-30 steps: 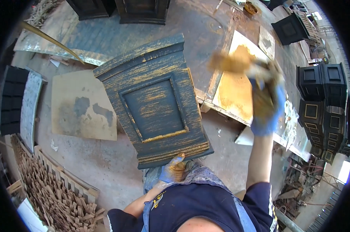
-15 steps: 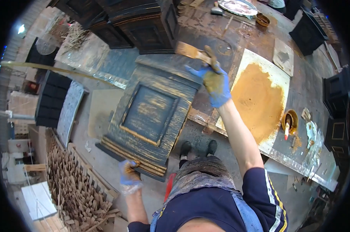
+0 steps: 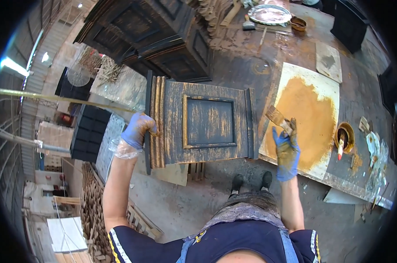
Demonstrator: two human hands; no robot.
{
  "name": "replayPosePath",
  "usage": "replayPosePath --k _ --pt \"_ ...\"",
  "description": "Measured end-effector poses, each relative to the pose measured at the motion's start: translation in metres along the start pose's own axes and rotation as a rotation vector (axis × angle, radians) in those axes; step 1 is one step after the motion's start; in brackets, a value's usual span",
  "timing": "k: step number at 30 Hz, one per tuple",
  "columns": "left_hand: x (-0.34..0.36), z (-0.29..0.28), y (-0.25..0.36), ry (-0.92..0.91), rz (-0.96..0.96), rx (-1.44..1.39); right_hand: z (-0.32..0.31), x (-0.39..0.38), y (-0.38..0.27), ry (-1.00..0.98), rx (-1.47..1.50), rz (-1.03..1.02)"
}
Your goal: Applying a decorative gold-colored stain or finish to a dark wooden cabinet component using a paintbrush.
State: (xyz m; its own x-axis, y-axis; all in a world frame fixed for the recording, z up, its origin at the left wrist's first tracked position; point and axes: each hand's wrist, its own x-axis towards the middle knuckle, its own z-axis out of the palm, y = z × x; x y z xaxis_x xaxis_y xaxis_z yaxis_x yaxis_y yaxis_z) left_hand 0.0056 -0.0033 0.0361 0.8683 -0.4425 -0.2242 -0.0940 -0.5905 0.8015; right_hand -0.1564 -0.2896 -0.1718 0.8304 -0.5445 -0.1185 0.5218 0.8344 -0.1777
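A dark wooden cabinet [image 3: 209, 120] lies on its side before me, with golden-brown streaks over its black finish, a framed recessed panel and stepped moulding at its left end. My left hand [image 3: 138, 130], in a stained blue glove, grips the moulded end with curled fingers. To the right, my right hand [image 3: 288, 154], gloved likewise, is closed around the handle of a wide flat paintbrush [image 3: 275, 115]. Its brown bristles point up and left, apart from the cabinet. Beneath the brush is a white board [image 3: 310, 72] with a broad smear of ochre-brown paint [image 3: 307, 109].
Dark panelled cabinets [image 3: 150, 30] stand behind the work. A brown bowl [image 3: 344, 136] with a red-tipped brush sits right of the board, near crumpled plastic [image 3: 378, 171]. Farther back on the table are a foil-covered round tray [image 3: 268, 15], another bowl [image 3: 298, 23] and a brush [image 3: 249, 24].
The cabinet has swung round, its moulded end moving from near me to the left, with my left hand on it. My right hand and brush have come back from the cabinet's far end to above the board.
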Motion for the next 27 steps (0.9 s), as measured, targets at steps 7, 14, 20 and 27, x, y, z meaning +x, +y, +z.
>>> replayPosePath --k 7,14,20,27 --pt "0.035 0.011 0.018 -0.091 0.169 0.116 0.035 -0.033 -0.144 0.042 -0.624 -0.316" --pt "0.031 -0.001 0.034 -0.028 -0.073 -0.14 0.001 -0.033 -0.262 0.493 -1.382 -0.817" --pt "0.008 -0.002 0.021 -0.156 -0.04 0.228 -0.015 -0.018 -0.277 0.708 -2.005 -0.654" --pt "-0.001 0.013 0.01 0.083 0.016 0.093 -0.056 0.026 -0.277 0.543 -2.082 -0.849"
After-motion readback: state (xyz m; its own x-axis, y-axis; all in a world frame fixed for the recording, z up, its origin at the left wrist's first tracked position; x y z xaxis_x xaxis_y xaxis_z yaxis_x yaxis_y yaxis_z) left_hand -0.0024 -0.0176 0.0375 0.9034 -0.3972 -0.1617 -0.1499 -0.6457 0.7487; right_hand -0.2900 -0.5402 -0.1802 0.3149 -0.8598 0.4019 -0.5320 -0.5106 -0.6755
